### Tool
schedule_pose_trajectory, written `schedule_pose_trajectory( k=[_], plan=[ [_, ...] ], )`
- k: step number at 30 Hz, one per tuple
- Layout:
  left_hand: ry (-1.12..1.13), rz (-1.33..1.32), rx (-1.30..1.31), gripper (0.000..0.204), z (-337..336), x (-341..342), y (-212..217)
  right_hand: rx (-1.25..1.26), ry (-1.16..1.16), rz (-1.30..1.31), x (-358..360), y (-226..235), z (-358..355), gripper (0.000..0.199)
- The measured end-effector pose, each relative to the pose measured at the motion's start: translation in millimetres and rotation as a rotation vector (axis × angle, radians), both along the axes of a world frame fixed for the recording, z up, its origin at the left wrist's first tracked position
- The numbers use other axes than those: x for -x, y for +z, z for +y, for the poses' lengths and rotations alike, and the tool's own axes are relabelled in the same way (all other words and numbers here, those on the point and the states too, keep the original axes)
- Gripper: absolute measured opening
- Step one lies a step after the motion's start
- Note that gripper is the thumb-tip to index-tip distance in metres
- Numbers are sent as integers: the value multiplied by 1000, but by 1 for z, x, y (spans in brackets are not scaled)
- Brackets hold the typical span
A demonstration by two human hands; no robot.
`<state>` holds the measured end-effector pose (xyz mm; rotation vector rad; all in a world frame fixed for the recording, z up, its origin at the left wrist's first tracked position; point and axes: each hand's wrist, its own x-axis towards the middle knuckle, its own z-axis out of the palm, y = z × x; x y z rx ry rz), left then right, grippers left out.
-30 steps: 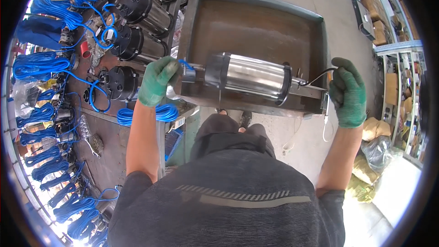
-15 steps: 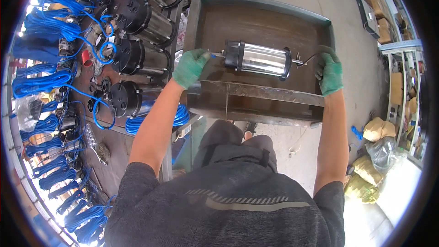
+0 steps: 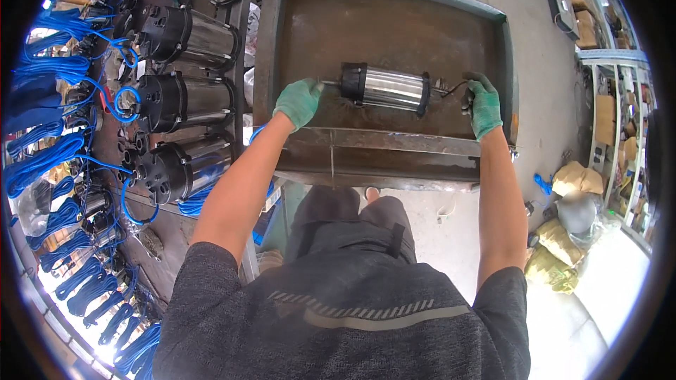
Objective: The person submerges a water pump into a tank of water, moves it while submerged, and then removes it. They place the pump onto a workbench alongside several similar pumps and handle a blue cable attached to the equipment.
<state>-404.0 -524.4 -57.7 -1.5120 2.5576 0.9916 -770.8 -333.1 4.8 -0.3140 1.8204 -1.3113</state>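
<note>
A shiny metal cylinder with black end caps point(image 3: 396, 90), like a motor body, is over the brown metal tray point(image 3: 394, 21). From its left end a thin metal shaft point(image 3: 331, 83) sticks out, and my left hand point(image 3: 299, 104), in a green glove, has its fingers closed round the tip. At the other end, a dark thin cable or rod point(image 3: 456, 87) runs to my right hand point(image 3: 484, 104), also gloved in green with darkened fingertips, which pinches it. Whether the cylinder rests on the tray floor or hangs just above it, I cannot tell.
Left of the tray, a bench carries several larger steel pump bodies with black ends point(image 3: 186, 98) and coiled blue cables point(image 3: 46, 158). A metal ledge point(image 3: 394, 142) crosses the tray's near side. Shelving point(image 3: 620, 112) and bags point(image 3: 560, 243) stand at the right.
The cylinder looks smaller and seems lower, nearer the tray. My hands have come closer together, still at its two ends. The whole view has shifted, with the tray further left.
</note>
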Motion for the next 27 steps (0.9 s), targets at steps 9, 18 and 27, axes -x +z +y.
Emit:
schedule_pose_trajectory(
  k=[9, 18, 27],
  plan=[
    [-44, -219, -69, 33, 3, 4, 4, -101, 113, 223, 10, -50, 21, 25],
    [25, -95, 87, 30, 39, -5, 33, -155, 369, 955, -18, -55, 52, 20],
    [59, -346, 175, 34, 44, 12, 37, -341, 326, 830, -15, -61, 46, 23]
  ],
)
